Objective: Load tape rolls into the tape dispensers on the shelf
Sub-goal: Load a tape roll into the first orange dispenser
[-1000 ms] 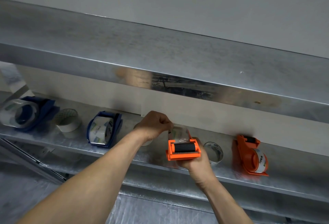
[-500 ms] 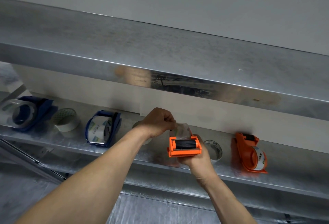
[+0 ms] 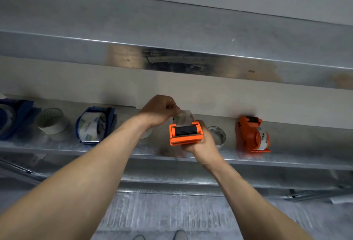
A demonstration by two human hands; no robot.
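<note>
My right hand (image 3: 200, 144) grips an orange tape dispenser (image 3: 185, 133) from below, its black roller facing me, just above the front edge of the metal shelf (image 3: 114, 148). My left hand (image 3: 159, 110) pinches the free end of the clear tape (image 3: 184, 116) that rises from the top of that dispenser. The roll inside it is mostly hidden behind the orange frame.
On the shelf stand a loaded orange dispenser (image 3: 253, 134) at right, a loose clear roll (image 3: 217, 136) beside my right hand, a loaded blue dispenser (image 3: 95, 125), a loose white roll (image 3: 51, 121) and another blue dispenser (image 3: 11, 117) at far left. An upper shelf (image 3: 172, 29) overhangs.
The head view has tilted downward. Both hands hold the same grip, and the tape end has been drawn slightly upward from the dispenser.
</note>
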